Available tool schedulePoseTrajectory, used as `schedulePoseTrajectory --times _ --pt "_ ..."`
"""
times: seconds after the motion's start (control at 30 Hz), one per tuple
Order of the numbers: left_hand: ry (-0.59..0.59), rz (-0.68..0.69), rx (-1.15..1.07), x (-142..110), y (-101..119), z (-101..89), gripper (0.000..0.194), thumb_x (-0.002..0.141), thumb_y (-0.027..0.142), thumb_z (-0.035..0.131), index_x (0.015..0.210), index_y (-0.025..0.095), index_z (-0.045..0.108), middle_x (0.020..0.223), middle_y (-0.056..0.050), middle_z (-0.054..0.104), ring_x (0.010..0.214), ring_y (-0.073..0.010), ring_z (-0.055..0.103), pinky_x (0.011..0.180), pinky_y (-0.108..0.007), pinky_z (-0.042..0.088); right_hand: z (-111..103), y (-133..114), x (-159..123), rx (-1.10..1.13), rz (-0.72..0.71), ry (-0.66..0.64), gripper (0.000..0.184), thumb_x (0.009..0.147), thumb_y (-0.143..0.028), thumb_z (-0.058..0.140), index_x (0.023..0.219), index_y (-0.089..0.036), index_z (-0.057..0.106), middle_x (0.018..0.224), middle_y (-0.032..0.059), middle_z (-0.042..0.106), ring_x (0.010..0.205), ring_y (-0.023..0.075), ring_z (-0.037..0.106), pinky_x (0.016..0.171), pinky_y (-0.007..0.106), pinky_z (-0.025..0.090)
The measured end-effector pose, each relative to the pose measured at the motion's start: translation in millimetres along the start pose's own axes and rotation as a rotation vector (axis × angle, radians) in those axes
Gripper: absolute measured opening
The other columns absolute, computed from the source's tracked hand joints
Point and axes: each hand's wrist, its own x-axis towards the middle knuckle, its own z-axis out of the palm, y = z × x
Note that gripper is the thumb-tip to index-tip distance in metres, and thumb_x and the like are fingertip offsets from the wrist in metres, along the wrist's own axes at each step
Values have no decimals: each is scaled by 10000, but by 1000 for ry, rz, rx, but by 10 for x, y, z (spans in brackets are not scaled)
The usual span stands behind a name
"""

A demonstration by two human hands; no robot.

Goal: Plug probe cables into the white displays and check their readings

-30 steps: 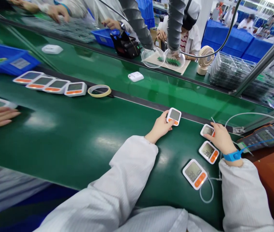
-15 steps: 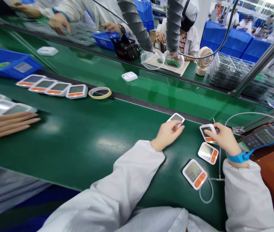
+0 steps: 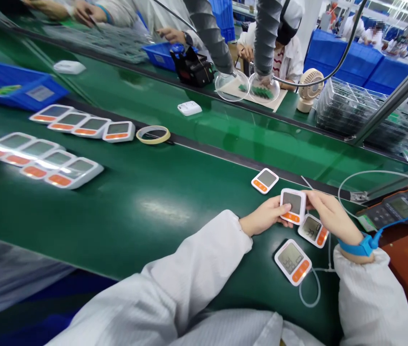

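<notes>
My left hand (image 3: 270, 214) grips a white blood pressure monitor (image 3: 293, 204) with orange buttons, its thumb across the front and a blank screen facing up. At that monitor's right edge is my right hand (image 3: 324, 209), fingers closed; a thin air tube (image 3: 306, 182) sticks out behind them. What its fingertips do there is partly hidden. Just below lies a second monitor (image 3: 313, 231) with a lit display. Nearer me rests another lit monitor (image 3: 293, 262), a clear tube looping from its side. Beyond my left hand a blank-screened monitor (image 3: 265, 180) lies flat.
Monitors stand in a back row (image 3: 92, 127) and a front row (image 3: 59, 163) on the left, beside a blue bin (image 3: 41, 93) and tape roll (image 3: 153, 135). A gauge meter (image 3: 398, 207) sits right. Across the bench are co-workers, a fan (image 3: 310, 89) and hanging ducts (image 3: 265, 38).
My left hand has left the far monitor and taken hold of the one at my right hand, which has moved left and turned upright. A neighbour's hand has withdrawn left from the front row.
</notes>
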Motion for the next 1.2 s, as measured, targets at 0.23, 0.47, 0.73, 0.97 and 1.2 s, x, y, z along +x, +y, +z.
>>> schedulePoseTrajectory --times 0.23,0.47,0.73,0.97,1.2 --pt "25 -15 -63 29 17 -42 534 729 551 773 985 135 559 689 -9 639 507 -83 575 497 -202 458 59 139 43 -85 25 64 260 864 -243 526 1069 -199 679 972 55 727 863 209 693 818 337 553" --pt "104 -45 161 53 19 -72 512 754 358 772 1148 130 538 854 -43 678 588 -79 607 574 -207 486 29 259 66 -587 12 425 338 872 -205 496 1174 -140 631 1226 166 634 892 252 678 857 416 536" --pt "438 149 607 48 83 -195 616 762 240 702 1315 168 441 739 18 631 530 -116 569 556 -241 440 -145 143 -69 -468 130 -139 374 788 -329 720 1134 -214 637 1055 59 708 907 233 678 816 347 523" --pt "561 180 963 0 201 -238 577 817 361 675 1325 192 460 651 22 594 583 -190 592 626 -275 397 -73 184 -47 -628 152 -377 470 682 -315 801 1127 -243 670 962 25 715 839 230 667 709 287 464" --pt "588 199 1244 -67 230 -169 339 878 471 600 1067 192 556 594 21 511 557 -193 551 605 -271 338 -131 123 -34 -542 116 -319 290 885 -475 602 767 -221 676 723 22 676 654 193 598 600 292 387"
